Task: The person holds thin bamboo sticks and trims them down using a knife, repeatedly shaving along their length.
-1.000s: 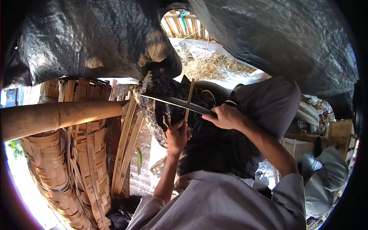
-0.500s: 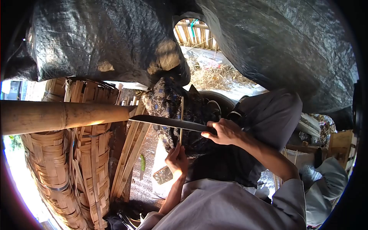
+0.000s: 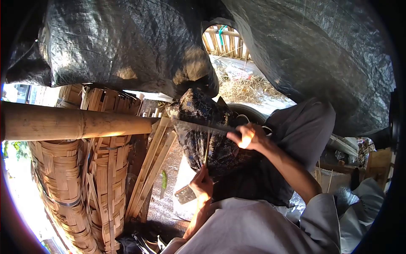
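My left hand is closed in a pinch on the lower end of a thin bamboo strip that stands up over my lap. Closed around a long knife's handle, my right hand sits to the right. The knife is smeared by motion, its blade pointing left and crossing near the strip's upper part; whether they touch I cannot tell. Behind both lies a dark patterned cloth over my leg.
A thick bamboo pole reaches in from the left, ending near the blade tip. Tall woven bamboo baskets and split bamboo slats stand left. Dark plastic sheeting hangs ahead. A small green object lies on the ground.
My right hand and the knife have moved upward along the strip, away from my left hand, and the blade has become blurred. The whole view has shifted slightly. Both grips are kept.
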Action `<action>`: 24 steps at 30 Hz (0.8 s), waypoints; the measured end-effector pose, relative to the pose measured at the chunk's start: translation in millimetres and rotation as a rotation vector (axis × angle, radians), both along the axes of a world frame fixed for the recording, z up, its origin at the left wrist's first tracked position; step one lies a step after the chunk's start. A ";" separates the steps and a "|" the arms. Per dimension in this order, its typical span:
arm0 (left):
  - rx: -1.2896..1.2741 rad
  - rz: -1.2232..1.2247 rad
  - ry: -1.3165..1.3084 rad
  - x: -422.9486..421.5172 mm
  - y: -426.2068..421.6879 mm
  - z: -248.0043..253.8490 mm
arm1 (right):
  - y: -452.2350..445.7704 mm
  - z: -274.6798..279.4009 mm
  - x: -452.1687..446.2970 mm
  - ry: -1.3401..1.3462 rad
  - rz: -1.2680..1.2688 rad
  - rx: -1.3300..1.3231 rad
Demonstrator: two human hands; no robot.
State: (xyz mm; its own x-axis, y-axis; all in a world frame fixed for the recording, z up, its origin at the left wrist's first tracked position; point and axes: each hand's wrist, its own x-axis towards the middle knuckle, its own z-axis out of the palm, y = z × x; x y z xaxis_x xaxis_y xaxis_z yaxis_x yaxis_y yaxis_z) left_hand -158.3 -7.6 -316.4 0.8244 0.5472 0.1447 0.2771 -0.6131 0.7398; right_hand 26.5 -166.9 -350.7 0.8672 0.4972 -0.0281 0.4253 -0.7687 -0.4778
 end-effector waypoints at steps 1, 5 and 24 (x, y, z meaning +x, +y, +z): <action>0.054 0.018 0.073 -5.2 -2.4 8.3 | -1.6 2.0 10.8 0.188 -0.083 0.045; 0.006 0.037 0.086 -13.6 -4.2 8.9 | -3.5 7.5 5.5 0.003 0.026 0.046; -1.326 -0.086 0.263 66.8 45.8 10.8 | -3.9 47.6 -13.0 0.251 0.263 0.136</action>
State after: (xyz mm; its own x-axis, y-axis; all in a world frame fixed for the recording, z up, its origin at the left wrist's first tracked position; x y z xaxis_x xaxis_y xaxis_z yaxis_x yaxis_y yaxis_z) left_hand -91.5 38.2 -305.6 0.7839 0.0963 -0.6133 0.4981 0.4922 0.7139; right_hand 13.5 -170.8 -303.1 0.6841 0.7154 -0.1419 0.4564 -0.5717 -0.6818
